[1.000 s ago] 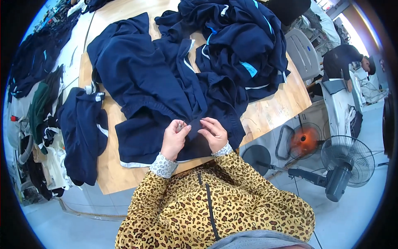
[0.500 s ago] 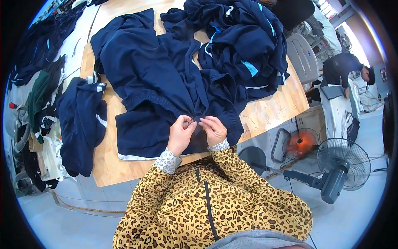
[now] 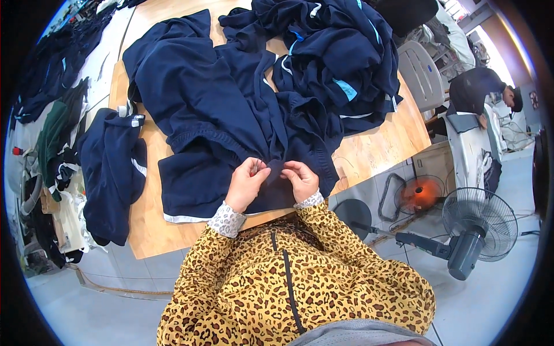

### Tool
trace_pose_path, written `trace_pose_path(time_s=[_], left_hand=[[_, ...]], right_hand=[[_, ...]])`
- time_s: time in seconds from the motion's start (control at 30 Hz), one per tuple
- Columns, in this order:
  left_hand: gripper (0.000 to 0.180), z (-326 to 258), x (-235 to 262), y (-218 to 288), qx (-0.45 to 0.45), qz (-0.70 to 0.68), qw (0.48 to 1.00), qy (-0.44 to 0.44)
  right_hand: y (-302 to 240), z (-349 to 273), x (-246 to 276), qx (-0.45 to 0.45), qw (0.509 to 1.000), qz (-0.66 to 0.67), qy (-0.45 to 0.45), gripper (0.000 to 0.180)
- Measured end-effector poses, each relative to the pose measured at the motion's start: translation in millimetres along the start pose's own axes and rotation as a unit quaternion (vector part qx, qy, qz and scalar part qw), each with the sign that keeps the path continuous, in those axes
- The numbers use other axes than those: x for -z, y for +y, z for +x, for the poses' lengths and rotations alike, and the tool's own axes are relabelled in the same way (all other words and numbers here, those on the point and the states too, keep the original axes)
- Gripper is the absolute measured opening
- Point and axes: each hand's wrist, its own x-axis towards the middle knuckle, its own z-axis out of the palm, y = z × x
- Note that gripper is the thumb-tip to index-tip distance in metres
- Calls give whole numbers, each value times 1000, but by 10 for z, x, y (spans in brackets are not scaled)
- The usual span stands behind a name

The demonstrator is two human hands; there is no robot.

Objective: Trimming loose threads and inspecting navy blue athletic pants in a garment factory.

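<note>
Navy trousers (image 3: 196, 86) with a gathered elastic waistband lie spread on a wooden table, waist toward me. At the near edge, my left hand (image 3: 246, 185) is closed in a pinch on a bunched piece of their cloth. A small dark glint shows between its fingers, too small to name. Just to the right, my right hand (image 3: 302, 181) pinches the same cloth between thumb and fingers. A short stretch of navy fabric spans the gap between both hands. Beneath lies more navy cloth with a white edge.
A heap of navy garments (image 3: 340, 57) with light blue strips fills the table's (image 3: 381, 151) far right. Another navy garment (image 3: 112, 173) hangs over the left edge. A standing fan (image 3: 476, 230) and a grey chair (image 3: 421, 75) are at right. Farther right, a person (image 3: 479, 92) bends over a worktable.
My hands have moved slightly apart, the right one shifting a little rightward. More of the pinched cloth shows between them. The trousers stay about where they were.
</note>
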Motion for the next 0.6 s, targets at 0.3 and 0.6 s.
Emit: trace_pose_path(time_s=[0.3, 0.6], left_hand=[[14, -43, -117, -6, -139, 138, 981, 16], [19, -106, -133, 98, -112, 183, 977, 2]], right_hand=[[-200, -84, -121, 47, 993, -95, 43, 18], [-165, -42, -83, 159, 975, -154, -2, 11]])
